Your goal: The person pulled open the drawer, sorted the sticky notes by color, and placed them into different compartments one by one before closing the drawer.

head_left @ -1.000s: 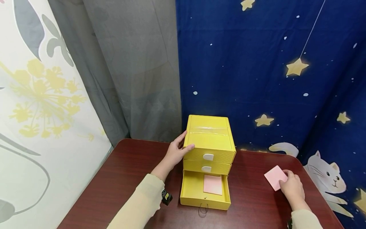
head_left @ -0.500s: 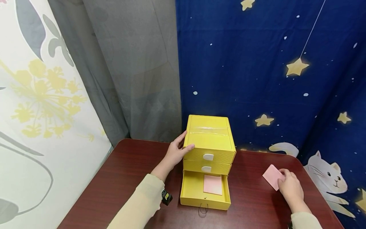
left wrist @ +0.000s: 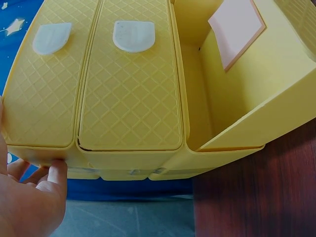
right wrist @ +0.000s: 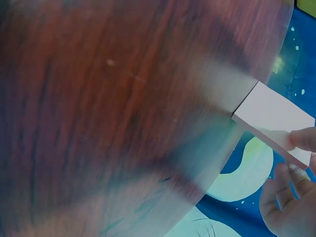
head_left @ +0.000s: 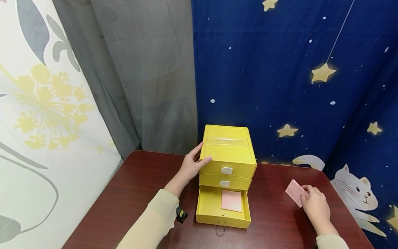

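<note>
My left hand (head_left: 190,166) rests against the left side of a yellow drawer unit (head_left: 228,145), its thumb lying over the front top edge. The lowest drawer (head_left: 205,209) is pulled out, and a pink sticky note pad (head_left: 231,201) lies inside it; this pad (left wrist: 237,29) also shows in the left wrist view. Over at the right, my right hand (head_left: 316,205) pinches a second pink sticky note pad (head_left: 294,193) between thumb and fingers. In the right wrist view this pad (right wrist: 274,111) stands tilted, its lower edge on or just over the table.
White tabs (head_left: 226,171) mark the two upper drawers, which are pushed in. A thin dark loop (head_left: 221,228) hangs at the open drawer's front. The dark red table (head_left: 146,180) ends at a blue star-patterned curtain (head_left: 273,69) and a grey curtain (head_left: 149,69).
The pad in my right hand has tilted up more steeply, and that hand has shifted slightly to the left. My left hand and the drawer unit have stayed in place.
</note>
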### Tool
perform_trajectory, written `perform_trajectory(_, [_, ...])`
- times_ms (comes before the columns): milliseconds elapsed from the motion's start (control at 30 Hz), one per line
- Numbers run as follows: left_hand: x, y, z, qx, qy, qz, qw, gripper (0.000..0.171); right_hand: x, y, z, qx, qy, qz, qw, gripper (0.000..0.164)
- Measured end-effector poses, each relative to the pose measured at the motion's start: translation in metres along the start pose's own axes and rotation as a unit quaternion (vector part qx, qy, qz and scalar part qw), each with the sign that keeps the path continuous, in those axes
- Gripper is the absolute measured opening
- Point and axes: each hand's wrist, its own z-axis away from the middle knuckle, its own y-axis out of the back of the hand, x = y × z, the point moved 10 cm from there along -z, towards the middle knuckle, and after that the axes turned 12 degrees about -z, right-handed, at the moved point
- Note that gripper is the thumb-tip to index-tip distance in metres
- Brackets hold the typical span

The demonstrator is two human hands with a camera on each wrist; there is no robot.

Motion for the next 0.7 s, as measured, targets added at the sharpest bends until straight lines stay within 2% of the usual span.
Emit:
perform_trajectory(433, [0.003,0.001,0.002,0.006,-0.003,-0.011,0.9999,0.077,-0.016,0.002,0.01,0.04,0.042,-0.004,0.998,0.016])
perform_trajectory(700, [0.003,0.001,0.002,0.008,-0.003,-0.004,1.0,0.076,-0.034,0.005,0.018,0.078,0.105,-0.011,0.991,0.017])
